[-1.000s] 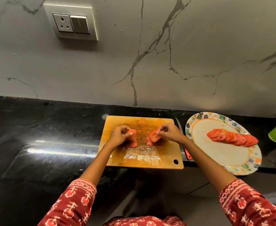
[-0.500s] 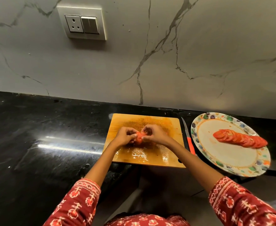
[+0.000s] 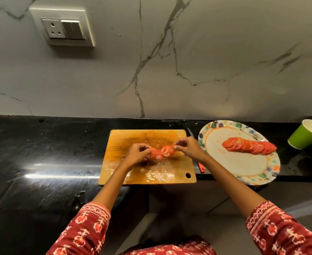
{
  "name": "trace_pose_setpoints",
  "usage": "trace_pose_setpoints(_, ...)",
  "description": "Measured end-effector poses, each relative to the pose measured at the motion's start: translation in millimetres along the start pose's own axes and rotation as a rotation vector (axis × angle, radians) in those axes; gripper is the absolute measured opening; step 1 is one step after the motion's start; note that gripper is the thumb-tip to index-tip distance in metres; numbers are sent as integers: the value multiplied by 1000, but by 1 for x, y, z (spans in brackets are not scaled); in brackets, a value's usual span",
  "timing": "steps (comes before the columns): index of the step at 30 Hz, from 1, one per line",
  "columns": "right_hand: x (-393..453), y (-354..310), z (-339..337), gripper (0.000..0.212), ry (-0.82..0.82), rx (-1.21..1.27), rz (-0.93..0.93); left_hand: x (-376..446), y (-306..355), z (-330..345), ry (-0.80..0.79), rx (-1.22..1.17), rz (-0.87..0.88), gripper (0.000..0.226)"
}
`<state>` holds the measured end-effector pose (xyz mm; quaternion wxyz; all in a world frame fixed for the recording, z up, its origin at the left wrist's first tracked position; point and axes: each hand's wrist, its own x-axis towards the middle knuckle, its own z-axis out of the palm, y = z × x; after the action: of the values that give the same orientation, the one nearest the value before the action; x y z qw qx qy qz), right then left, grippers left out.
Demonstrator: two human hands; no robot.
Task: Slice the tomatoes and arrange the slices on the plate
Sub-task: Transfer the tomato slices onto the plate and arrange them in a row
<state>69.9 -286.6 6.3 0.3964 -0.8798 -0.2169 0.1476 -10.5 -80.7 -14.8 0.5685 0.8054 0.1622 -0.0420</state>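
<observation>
Tomato slices — a cut stack lying on its side at mid cutting board, long axis running left to right across the board, one cut face turning up toward the camera near the right end.

Left hand is curling its fingers round the left end of the stack; right hand is pinching the right end with thumb and fingertips. Neither hand is holding anything else.

Step in hand, as judged: cutting is finished for this tomato and the slices are being gathered for transfer. Next move is calling for both hands keeping the stack pressed together, lifting it rightward over the knife lying between board and plate, then fanning it out.

Plate is already carrying one fanned row of slices — axis running left to right, tilting slightly down toward the right. Board surface is looking wet with juice, so slices may be slipping.
</observation>
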Motion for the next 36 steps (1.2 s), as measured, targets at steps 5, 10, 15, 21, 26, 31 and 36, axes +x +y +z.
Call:
trace_pose_setpoints(5, -21, 38, -50, 18, 145, 3, 107, 15, 36, 55, -32, 8, 91, 20)
trace_pose_setpoints(10, -47, 80, -107, 14, 258, 27, 198, 29, 57, 113, -98, 53, 181, 17)
trace_pose_setpoints(15, -52, 118, -148, 13, 340, -12, 264, 38, 69, 157, -135, 76, 256, 11)
trace_pose_setpoints(21, -19, 130, -168, 5, 281, -95, 280, 62, 80, 187, -166, 174, 220, 10)
trace_pose_setpoints(26, 3, 135, -159, 8, 200, -183, 321, 84, 85, 200, -181, 260, 195, 8)
trace_pose_setpoints(31, 7, 145, -155, 18, 163, -374, 266, 95, 94, 211, -208, 299, 171, 6)
trace_pose_setpoints(36, 4, 156, -165, 14, 224, -335, 178, 104, 99, 225, -197, 378, 156, 11)
